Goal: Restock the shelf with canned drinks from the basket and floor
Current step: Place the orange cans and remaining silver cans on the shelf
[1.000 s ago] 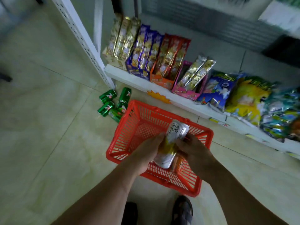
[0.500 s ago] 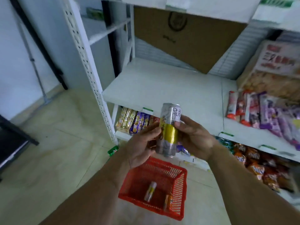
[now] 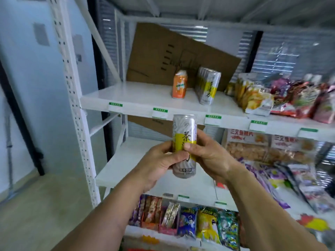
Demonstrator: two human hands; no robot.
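While both hands grasp it, left hand [image 3: 159, 160] and right hand [image 3: 208, 156] curled round its sides, one silver-and-yellow can [image 3: 184, 140] stands upright, near, below the upper shelf [image 3: 137, 104]. Stocked there, far: one orange can [image 3: 179, 84]; to its right, a row of matching silver-and-yellow cans [image 3: 208, 87]. Basket and floor out of view. Restocking judged partly done; held can not yet shelved.

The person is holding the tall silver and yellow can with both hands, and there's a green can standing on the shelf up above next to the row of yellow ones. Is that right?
Almost. The lone can on the upper shelf is orange, not green, as the head view shows. The rest holds: both the left hand and the right hand hold the tall silver and yellow can, and the orange can stands beside the row of yellow ones.
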